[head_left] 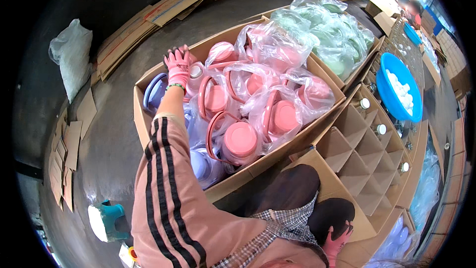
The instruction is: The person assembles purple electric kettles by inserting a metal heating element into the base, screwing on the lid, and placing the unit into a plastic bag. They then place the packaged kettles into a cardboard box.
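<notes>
My left hand (178, 65), in a pink glove with dark fingertips, reaches over the far left corner of a large cardboard box (248, 174). Its fingers are apart, and nothing shows in them. Just right of it stands a clear bottle with a silver cap (196, 71). Pink lidded jugs with handles (240, 140), many in clear plastic bags, fill most of the box. Purple jugs (200, 165) lie along its left side, partly behind my sleeve. My right hand (338, 243), also pink-gloved, rests low by my right knee with its fingers apart, holding nothing visible.
Behind stands a box of bagged green jugs (329, 34). To the right, a divided carton (354, 161) holds several capped bottles, beside a blue basin (384, 82) of white pieces. Flattened cardboard (148, 20) and a teal stool (111, 221) are on the left. Another person is far right.
</notes>
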Demonstrator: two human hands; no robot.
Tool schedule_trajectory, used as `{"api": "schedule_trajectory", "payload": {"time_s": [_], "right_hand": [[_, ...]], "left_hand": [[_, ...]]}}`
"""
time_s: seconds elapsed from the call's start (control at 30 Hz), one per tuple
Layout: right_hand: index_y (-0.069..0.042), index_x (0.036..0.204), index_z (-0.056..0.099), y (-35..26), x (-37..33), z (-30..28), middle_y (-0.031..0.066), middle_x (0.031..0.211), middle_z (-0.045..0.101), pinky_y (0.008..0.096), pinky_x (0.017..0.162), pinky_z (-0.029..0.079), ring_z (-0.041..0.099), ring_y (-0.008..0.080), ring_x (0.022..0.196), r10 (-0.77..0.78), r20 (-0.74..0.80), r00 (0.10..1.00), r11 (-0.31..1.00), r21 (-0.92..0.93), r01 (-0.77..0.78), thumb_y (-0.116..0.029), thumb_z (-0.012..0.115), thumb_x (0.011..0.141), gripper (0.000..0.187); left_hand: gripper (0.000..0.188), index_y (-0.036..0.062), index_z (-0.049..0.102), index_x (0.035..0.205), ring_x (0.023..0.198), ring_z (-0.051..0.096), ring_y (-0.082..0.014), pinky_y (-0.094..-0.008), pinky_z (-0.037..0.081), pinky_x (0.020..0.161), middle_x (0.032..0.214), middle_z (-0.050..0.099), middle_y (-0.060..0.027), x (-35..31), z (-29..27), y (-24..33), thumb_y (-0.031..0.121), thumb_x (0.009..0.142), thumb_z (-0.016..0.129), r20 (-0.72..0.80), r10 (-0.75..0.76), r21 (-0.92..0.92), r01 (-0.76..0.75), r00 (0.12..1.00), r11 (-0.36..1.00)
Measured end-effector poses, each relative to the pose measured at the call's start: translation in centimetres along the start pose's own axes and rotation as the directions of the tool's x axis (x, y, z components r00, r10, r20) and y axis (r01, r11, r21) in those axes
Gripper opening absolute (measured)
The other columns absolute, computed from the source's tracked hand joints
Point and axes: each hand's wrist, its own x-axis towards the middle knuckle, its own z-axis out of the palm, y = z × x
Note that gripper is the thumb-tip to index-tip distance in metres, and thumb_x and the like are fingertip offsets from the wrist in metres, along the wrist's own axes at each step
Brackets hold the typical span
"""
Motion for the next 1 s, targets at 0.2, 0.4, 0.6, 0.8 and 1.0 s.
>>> {"api": "schedule_trajectory", "payload": {"time_s": [0.2, 0.4, 0.6, 0.8, 1.0], "right_hand": [[0.003, 0.116, 0.038, -0.4, -0.3, -0.5, 0.0239, 0.119, 0.036, 0.0444, 0.095, 0.026, 0.034, 0.0393, 0.112, 0.088, -0.032, 0.996, 0.995, -0.054, -0.089, -0.014, 0.062, 0.067, 0.057], [0.003, 0.115, 0.038, -0.6, 0.5, -0.4, 0.0232, 0.117, 0.037, 0.0437, 0.096, 0.026, 0.033, 0.0388, 0.112, 0.053, 0.012, 0.999, 0.997, -0.058, -0.053, -0.015, 0.062, 0.068, 0.056], [-0.002, 0.115, 0.039, -0.8, 1.0, -0.1, 0.0213, 0.118, 0.038, 0.0434, 0.095, 0.027, 0.035, 0.0377, 0.111, 0.063, -0.014, 0.998, 0.994, -0.084, -0.064, -0.02, 0.062, 0.067, 0.056], [-0.003, 0.113, 0.041, -0.8, 2.3, -0.7, 0.0202, 0.116, 0.038, 0.0449, 0.089, 0.032, 0.037, 0.0374, 0.107, 0.1, -0.007, 0.995, 0.989, -0.112, -0.1, -0.027, 0.064, 0.066, 0.057], [-0.004, 0.112, 0.043, -0.7, 0.5, -1.4, 0.0193, 0.117, 0.037, 0.0442, 0.087, 0.033, 0.037, 0.0371, 0.107, 0.162, -0.027, 0.986, 0.981, -0.107, -0.164, -0.033, 0.061, 0.067, 0.057]], "left_hand": [[0.043, 0.019, 0.046, 0.114, 0.108, 0.037, -0.0375, -0.0519, 0.029, 0.088, 0.115, 0.041, -0.0201, -1.3, -2.9, 5.3, 0.027, 0.073, 0.054, 0.107, 0.336, -0.296, -0.293, 0.936, 0.909], [0.063, 0.0079, 0.045, 0.113, 0.108, 0.038, -0.0362, -0.044, 0.033, 0.09, 0.116, 0.039, -0.0218, -5.9, 0.6, 0.7, 0.04, 0.063, 0.066, 0.063, 0.373, -0.507, -0.292, 0.926, 0.811], [0.048, 0.008, 0.052, 0.103, 0.085, 0.056, -0.0312, -0.0394, 0.045, 0.074, 0.09, 0.056, -0.0158, -1.4, -2.2, 3.0, 0.04, 0.068, 0.059, 0.291, 0.014, -0.582, 0.165, 0.957, 0.797], [0.064, 0.0135, 0.019, 0.134, 0.122, 0.026, -0.0335, -0.0389, 0.023, 0.1, 0.135, 0.022, -0.0196, -0.5, 1.9, 5.4, 0.019, 0.079, 0.053, 0.648, 0.356, -0.537, 0.073, 0.673, 0.84], [0.05, 0.0168, 0.034, 0.129, 0.124, 0.025, -0.0292, -0.0335, 0.026, 0.099, 0.135, 0.026, -0.0161, -4.1, 5.1, 0.9, 0.037, 0.085, 0.042, 0.458, 0.326, -0.537, -0.035, 0.827, 0.843]]}}
